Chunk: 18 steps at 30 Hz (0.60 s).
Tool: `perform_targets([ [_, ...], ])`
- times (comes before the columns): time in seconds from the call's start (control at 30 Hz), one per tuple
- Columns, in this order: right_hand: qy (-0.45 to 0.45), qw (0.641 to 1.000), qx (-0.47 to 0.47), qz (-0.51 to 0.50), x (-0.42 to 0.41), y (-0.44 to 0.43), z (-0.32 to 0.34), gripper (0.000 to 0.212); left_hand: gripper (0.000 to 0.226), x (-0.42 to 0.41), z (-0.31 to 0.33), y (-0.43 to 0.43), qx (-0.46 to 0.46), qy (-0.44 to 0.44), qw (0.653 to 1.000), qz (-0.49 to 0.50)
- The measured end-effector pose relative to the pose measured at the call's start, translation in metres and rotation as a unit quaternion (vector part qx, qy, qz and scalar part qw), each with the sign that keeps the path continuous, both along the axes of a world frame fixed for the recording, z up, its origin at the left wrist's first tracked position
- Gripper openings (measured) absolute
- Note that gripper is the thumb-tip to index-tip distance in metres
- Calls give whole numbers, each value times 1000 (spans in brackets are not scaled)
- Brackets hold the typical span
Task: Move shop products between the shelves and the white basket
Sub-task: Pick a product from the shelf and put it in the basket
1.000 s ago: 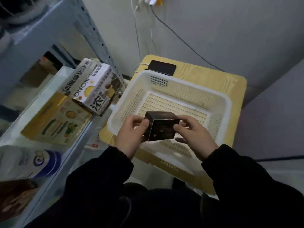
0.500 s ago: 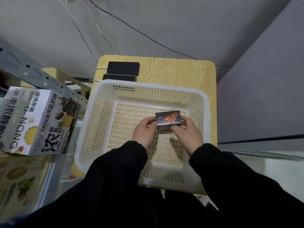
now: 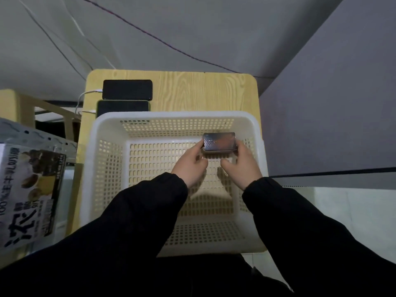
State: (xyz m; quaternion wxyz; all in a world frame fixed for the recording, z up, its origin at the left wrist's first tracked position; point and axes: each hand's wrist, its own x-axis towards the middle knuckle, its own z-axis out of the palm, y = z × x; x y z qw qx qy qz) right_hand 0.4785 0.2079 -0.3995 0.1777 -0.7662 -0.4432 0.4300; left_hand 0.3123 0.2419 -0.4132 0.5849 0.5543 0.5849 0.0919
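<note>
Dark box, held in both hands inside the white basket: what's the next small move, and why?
Probably set the box down on the basket's floor near the far right corner and let go. The left hand and right hand pinch its ends, it's already inside the walls, and the floor around it is bare. Whether it touches down yet, I can't tell.

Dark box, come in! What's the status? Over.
The left hand and right hand both pinch the small dark shiny cardboard box by its ends. Box inside white perforated plastic basket, far right corner. Nothing seen blocking it.
</note>
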Motion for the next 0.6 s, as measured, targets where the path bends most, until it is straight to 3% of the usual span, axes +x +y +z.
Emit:
perform_targets([
  [0.17,-40,998,-14,42,10,4,6,57,65,8,-1,4,12,21,999,-30],
  [0.33,-114,977,6,179,3,-5,22,77,66,-8,19,-10,88,122,985,-80],
  [0.43,-163,939,74,292,-14,-11,37,75,69,-28,35,-31,161,205,962,-80],
  [0.6,-154,851,187,466,-62,-19,69,71,70,-81,77,-101,237,308,921,14],
])
